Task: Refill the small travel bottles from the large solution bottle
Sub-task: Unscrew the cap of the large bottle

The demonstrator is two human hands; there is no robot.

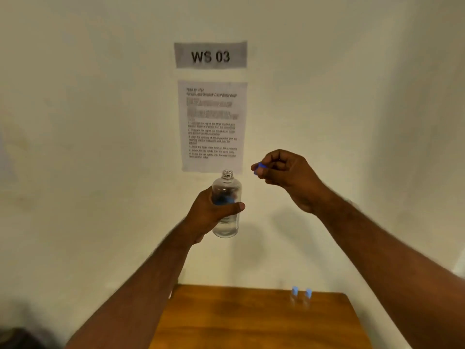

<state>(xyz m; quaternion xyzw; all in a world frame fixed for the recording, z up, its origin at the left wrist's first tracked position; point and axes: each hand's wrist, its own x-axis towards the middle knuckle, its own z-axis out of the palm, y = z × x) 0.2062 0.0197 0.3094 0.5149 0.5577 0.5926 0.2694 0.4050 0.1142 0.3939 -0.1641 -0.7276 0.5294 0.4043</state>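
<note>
The brown wooden table [251, 321] sits low in the view against the cream wall, its far edge and right corner showing; most of its top shows bare wood, which gives room to set things down. Above it, well clear of any edge, the left hand [214, 215] grasps the large clear plastic solution bottle [226, 205] round its middle, upright, its threaded neck uncapped and liquid filling it part way. To its right the right hand [284, 175] pinches the small blue screw cap [259, 168] between thumb and fingertips, apart from the neck. So the opening step looks done. The two small clear travel bottles with blue caps [300, 297] stand side by side near the table's far right edge, capped, so uncapping them, pouring and recapping all seem left. They stand close to that edge, so a careless reach could knock them off.
</note>
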